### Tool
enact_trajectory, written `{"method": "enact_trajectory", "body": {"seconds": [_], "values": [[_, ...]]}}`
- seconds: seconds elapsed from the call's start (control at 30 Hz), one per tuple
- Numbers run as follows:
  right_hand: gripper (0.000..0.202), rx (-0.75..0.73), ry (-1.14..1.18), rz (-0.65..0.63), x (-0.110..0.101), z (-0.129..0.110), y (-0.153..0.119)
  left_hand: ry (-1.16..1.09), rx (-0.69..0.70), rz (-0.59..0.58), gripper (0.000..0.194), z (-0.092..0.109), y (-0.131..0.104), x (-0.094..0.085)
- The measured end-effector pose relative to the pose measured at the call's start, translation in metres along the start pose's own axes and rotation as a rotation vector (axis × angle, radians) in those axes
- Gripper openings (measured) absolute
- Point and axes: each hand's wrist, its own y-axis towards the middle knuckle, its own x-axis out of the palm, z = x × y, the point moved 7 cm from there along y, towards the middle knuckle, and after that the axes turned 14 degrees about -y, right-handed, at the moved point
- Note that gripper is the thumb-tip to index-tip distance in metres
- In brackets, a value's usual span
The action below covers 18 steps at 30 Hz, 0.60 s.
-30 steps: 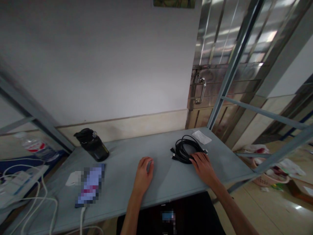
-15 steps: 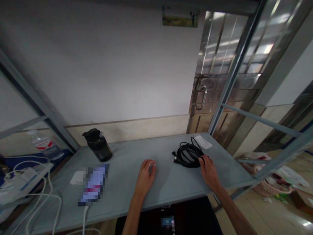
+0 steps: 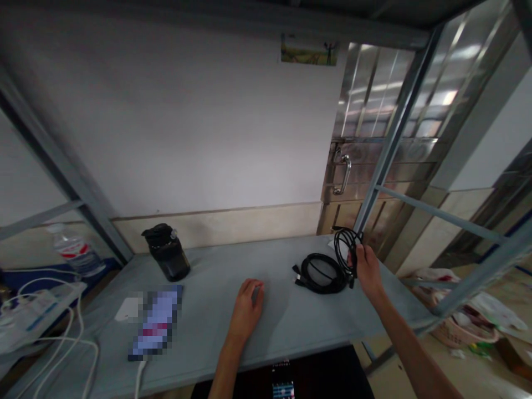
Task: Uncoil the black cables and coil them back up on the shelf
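Note:
My right hand point(image 3: 366, 267) grips a small loop of thin black cable point(image 3: 346, 244), held up off the desk at its right side. Just left of it, a thicker coiled black cable point(image 3: 319, 288) lies flat on the grey desk point(image 3: 216, 266), its plug ends pointing left. Near the middle of the desk rests my left hand point(image 3: 248, 305), fingers loosely curved with a gap between thumb and forefinger and nothing held.
A black bottle point(image 3: 168, 254) stands at the back left, with a phone point(image 3: 157, 322) and a white card point(image 3: 128, 309) in front. White cables point(image 3: 78, 338) and a water bottle point(image 3: 75, 249) are at far left. A metal post point(image 3: 386, 155) rises at right.
My right hand has lifted a small black cable loop away from the coil and moved slightly right. The thicker coil stays on the desk. The camera view has tilted slightly.

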Motion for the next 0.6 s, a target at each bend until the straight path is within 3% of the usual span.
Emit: {"method": "enact_trajectory", "body": {"seconds": [0.2, 0.3, 0.43, 0.6], "values": [[0.054, -0.145, 0.109, -0.301, 0.027, -0.030, -0.007, -0.024, -0.015, 0.005, 0.025, 0.000, 0.001, 0.000], [0.052, -0.169, 0.120, -0.373, 0.042, -0.037, -0.012, -0.027, -0.019, 0.011, 0.026, 0.001, 0.002, 0.000], [0.054, -0.146, 0.163, -0.333, 0.042, -0.045, -0.009, -0.032, -0.023, 0.006, 0.026, 0.003, 0.002, 0.000], [0.058, -0.131, 0.255, -0.217, 0.018, -0.067, 0.006, -0.043, -0.033, -0.001, 0.026, 0.005, 0.002, -0.001]]}}
